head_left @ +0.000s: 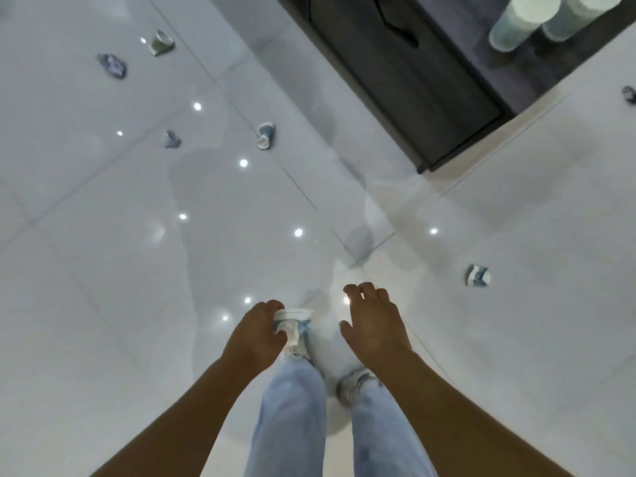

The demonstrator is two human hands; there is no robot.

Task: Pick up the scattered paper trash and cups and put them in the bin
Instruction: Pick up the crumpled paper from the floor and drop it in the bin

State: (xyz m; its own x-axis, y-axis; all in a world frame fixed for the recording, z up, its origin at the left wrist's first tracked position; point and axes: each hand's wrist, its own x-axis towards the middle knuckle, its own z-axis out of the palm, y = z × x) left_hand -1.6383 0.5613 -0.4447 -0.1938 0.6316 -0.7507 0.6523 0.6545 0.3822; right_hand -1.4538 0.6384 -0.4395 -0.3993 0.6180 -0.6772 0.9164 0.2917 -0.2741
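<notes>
A crumpled cup point(292, 321) is gripped in the left hand point(256, 333), partly hidden by its fingers; the right hand point(373, 325) is held empty, fingers spread. Crushed cups point(478, 276) are scattered on the floor point(103, 270), far ones blurred.

Glossy white floor tiles point(103, 270) are split by thin grey grout lines and dotted with bright white light reflections. A white-and-blue crumpled cup point(292, 320) is seen dead centre, above pale blue jeans point(292, 407). Blue-and-white patterned scraps are scattered: one at 3 o'clock point(478, 276), another at 11 o'clock point(265, 136), plus an olive-green-and-white cup point(161, 43) further out at 11. A dark charcoal cabinet point(413, 80) is parked at 1 o'clock.
</notes>
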